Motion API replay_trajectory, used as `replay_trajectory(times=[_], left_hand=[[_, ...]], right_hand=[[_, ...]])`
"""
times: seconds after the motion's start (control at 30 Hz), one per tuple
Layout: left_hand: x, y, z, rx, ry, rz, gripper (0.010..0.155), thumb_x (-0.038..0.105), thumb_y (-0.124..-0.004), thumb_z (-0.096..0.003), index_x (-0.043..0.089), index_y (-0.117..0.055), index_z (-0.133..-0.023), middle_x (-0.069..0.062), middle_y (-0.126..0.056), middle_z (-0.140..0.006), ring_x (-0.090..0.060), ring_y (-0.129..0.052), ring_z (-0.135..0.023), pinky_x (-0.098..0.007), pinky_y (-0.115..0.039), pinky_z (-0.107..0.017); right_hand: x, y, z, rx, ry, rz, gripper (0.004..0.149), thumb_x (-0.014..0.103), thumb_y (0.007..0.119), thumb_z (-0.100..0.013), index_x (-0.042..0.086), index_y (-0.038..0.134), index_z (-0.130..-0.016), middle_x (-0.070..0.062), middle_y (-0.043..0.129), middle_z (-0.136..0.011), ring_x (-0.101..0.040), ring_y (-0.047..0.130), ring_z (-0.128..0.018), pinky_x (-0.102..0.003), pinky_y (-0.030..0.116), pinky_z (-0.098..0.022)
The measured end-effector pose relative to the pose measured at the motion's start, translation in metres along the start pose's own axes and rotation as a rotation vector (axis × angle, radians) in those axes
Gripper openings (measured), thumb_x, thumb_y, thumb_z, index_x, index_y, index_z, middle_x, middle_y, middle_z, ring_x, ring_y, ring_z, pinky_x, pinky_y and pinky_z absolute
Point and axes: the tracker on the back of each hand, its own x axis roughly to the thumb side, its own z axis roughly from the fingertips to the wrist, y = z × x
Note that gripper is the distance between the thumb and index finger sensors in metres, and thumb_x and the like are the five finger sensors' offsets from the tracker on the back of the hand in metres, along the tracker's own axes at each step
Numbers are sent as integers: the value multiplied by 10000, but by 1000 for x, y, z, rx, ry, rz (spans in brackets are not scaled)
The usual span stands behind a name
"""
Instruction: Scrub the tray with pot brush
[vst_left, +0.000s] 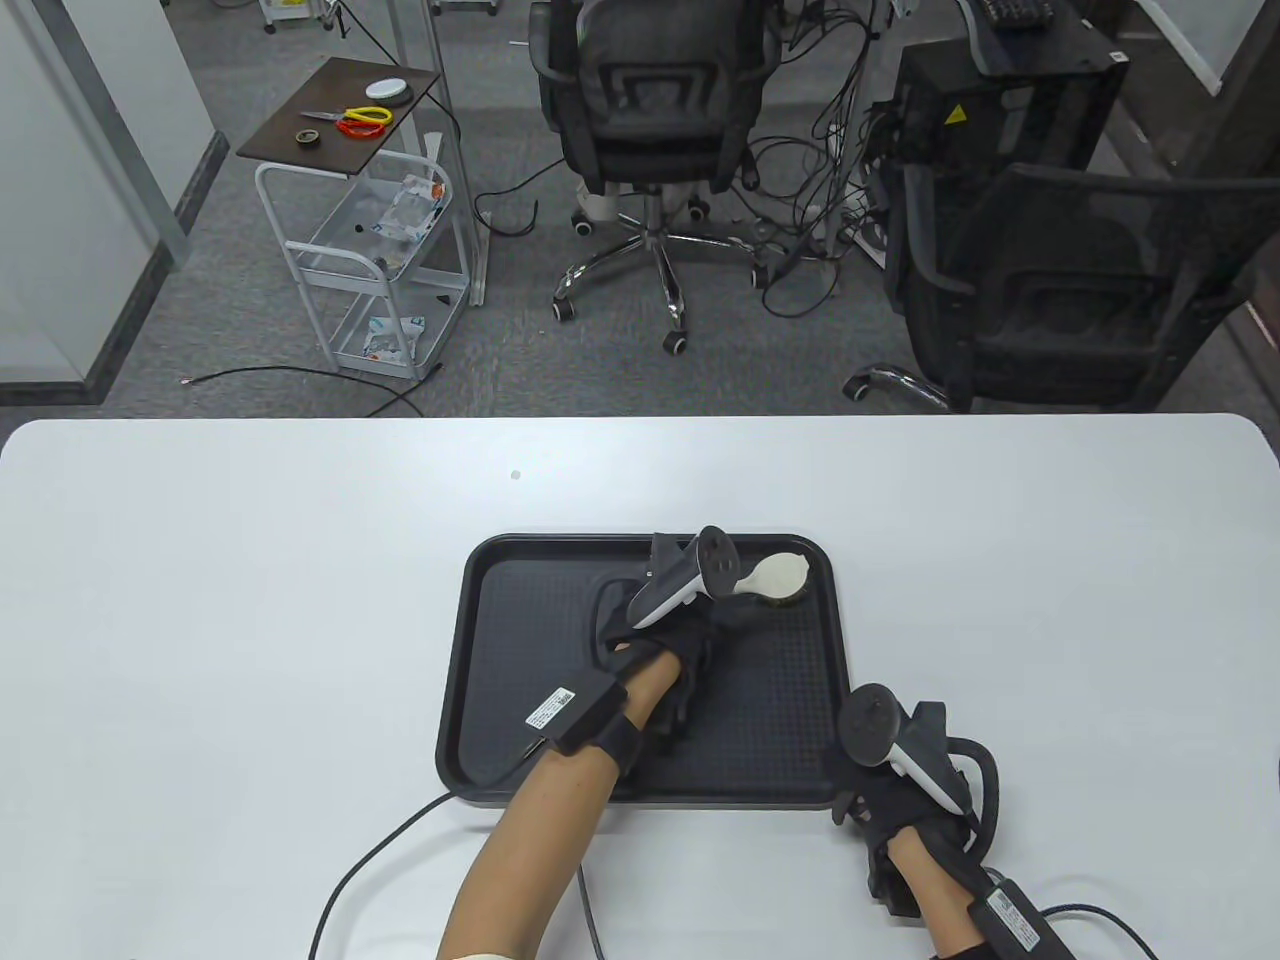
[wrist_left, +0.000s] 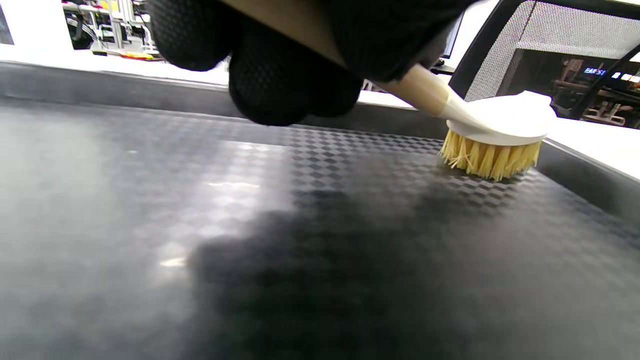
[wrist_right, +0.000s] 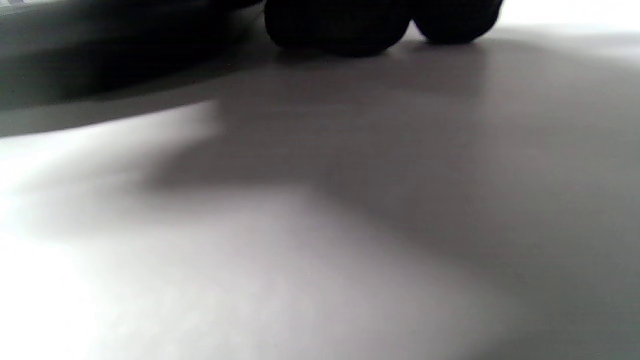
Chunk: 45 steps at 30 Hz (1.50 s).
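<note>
The tray (vst_left: 820, 690) is black, rectangular with rounded corners and a low raised rim, and its floor carries a fine woven-looking texture that catches the light in patches. It lies flat on the white table (vst_left: 200, 600), near the person's edge, with its long sides running left to right.

The pot brush (vst_left: 775, 578) has a round white head, pale yellow bristles underneath and a light wooden handle. Its head sits in the far right corner of the tray, bristles down and touching the tray floor, just beside the rim. The handle runs from the head back toward the left and toward the person, rising slightly as it goes, so the brush points at the far right corner.

The left hand (vst_left: 665, 625) is over the middle of the tray with its gloved fingers (wrist_left: 280, 75) curled round the handle, gripping it. The right hand (vst_left: 895, 790) rests by the tray's near right corner, on the table and against the rim. The right wrist view shows its fingertips (wrist_right: 340, 25) down on the table; I cannot tell whether they grip the tray edge or only lie beside it.
</note>
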Motion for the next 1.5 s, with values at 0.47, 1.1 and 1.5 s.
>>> replay_trajectory(times=[0.47,1.1,1.5], left_hand=[[-151,15,40,-23,287,-21,563,283,-740,-460,444,-694,-998,-14,-774,-967,-254,-889,-765,-500,-643,-698],[-179,47,66,41,342,-71,572,310,-718,-468,441,-654,-1021,12,-758,-982,-236,-861,-821,-488,-621,-719],[-36,25,38,31,42,-18,583,322,-717,-465,425,-626,-1032,2,-753,-974,-218,-903,-724,-470,-691,-650]], right_hand=[[0,0,0,-1,0,4,712,447,712,-512,105,444,-1076,-93,727,-850,-206,829,-619,-515,689,-606],[0,0,0,3,0,3,711,446,711,-512,105,443,-1076,-95,725,-852,-207,829,-621,-516,688,-607],[0,-1,0,7,-3,2,715,448,712,-511,106,441,-1077,-94,724,-854,-207,828,-622,-514,688,-608]])
